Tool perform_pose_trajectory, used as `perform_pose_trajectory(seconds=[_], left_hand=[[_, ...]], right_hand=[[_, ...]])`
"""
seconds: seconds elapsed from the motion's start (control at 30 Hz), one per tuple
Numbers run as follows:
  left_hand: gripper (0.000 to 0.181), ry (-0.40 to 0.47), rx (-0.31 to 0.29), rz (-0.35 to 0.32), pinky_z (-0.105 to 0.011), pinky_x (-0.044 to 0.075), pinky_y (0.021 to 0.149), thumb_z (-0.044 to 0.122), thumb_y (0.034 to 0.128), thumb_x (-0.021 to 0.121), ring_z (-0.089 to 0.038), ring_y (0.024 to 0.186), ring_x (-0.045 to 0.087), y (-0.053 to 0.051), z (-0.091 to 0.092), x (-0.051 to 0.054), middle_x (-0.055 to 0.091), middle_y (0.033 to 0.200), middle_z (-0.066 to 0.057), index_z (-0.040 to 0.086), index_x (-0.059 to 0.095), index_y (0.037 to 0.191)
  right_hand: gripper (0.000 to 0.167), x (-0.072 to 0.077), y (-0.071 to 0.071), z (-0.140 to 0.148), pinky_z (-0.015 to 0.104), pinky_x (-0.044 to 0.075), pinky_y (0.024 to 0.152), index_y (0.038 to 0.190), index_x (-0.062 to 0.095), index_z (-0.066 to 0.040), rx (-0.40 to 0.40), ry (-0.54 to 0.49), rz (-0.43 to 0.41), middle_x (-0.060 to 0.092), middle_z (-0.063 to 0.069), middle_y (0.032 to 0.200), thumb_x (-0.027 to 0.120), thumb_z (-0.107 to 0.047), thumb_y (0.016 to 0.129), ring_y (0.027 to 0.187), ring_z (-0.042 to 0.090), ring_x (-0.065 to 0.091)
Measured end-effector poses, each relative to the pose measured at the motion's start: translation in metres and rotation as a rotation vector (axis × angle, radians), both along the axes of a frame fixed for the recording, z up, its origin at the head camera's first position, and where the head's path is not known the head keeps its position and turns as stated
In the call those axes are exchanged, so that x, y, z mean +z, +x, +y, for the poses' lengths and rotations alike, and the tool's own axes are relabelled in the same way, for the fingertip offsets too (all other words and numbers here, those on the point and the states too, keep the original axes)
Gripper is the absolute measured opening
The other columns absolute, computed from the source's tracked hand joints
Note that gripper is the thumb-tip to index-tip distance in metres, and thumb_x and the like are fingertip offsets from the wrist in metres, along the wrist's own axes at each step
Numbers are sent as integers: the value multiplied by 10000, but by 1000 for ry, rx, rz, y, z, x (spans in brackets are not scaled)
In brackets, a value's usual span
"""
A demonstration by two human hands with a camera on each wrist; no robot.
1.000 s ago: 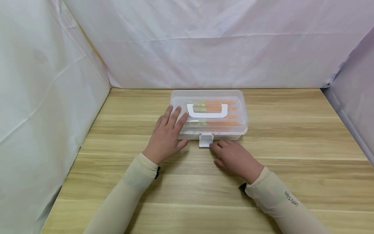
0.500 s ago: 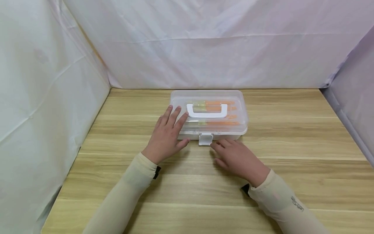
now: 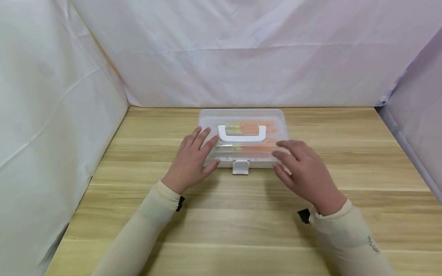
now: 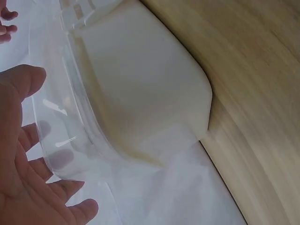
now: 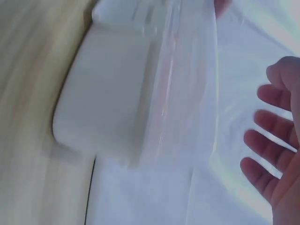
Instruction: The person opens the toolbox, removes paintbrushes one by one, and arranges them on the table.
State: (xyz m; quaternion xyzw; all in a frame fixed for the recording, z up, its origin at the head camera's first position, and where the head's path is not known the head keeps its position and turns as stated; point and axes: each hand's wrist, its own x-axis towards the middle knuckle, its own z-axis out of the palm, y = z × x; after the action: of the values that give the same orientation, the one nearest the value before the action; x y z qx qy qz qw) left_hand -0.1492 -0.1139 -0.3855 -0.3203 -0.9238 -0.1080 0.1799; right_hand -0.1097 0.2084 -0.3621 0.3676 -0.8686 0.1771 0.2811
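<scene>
The clear-lidded box (image 3: 236,155) lies straight ahead of both hands, on the far part of the wooden table (image 3: 228,226) near the white curtain (image 3: 238,73); its long axis runs left to right across the person's front, with a white handle (image 3: 242,138) on top and a white latch (image 3: 240,167) jutting out from the middle of the near long side; orange items (image 3: 255,148) show through the lid, lying along that same axis, though what they are is unclear. The left hand (image 3: 190,159) is the nearer; its fingers are spread and touch the lid's left end, gripping nothing; the right hand (image 3: 307,174) hangs by the near right corner, its fingers loosely bent and holding nothing, and the right wrist view shows a gap between fingertips and lid; the hands stand well apart, handle and latch between them.
</scene>
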Motion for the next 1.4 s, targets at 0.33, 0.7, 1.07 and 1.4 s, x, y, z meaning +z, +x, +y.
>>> perform_pose_trajectory(seconds=[0.33, 0.7, 1.07, 1.4], left_hand=[[609, 48, 28, -14, -614, 285, 1096, 407, 937, 677, -411, 1440, 269, -5, 6, 1, 408, 1505, -195, 97, 514, 1435], [609, 60, 58, 0, -553, 294, 1118, 378, 928, 699, -449, 1402, 317, -7, 1, -10, 380, 1513, -213, 91, 517, 1433], [627, 87, 49, 37, -538, 364, 1065, 329, 890, 768, -446, 1204, 531, -7, -10, -12, 407, 1478, -257, 90, 526, 1417], [591, 100, -18, 66, -482, 416, 1041, 216, 897, 768, -408, 1122, 581, -5, -8, -7, 455, 1461, -238, 11, 518, 1391]], right_hand=[[530, -14, -16, 14, 598, 437, 923, 1318, 584, -12, -190, -79, -233, 430, 213, 1471, 781, -143, 844, 1293, 436, 432], [540, -23, -17, 15, 565, 518, 751, 1348, 561, -14, -268, -55, -286, 414, 215, 1486, 769, -157, 871, 881, 390, 651], [572, -31, -23, 21, 587, 498, 866, 1358, 566, -41, -237, -63, -240, 455, 224, 1457, 799, -84, 837, 1135, 441, 573], [508, -28, -24, 21, 579, 485, 907, 1289, 610, 14, -213, -113, -224, 519, 218, 1397, 801, -18, 820, 1179, 430, 560]])
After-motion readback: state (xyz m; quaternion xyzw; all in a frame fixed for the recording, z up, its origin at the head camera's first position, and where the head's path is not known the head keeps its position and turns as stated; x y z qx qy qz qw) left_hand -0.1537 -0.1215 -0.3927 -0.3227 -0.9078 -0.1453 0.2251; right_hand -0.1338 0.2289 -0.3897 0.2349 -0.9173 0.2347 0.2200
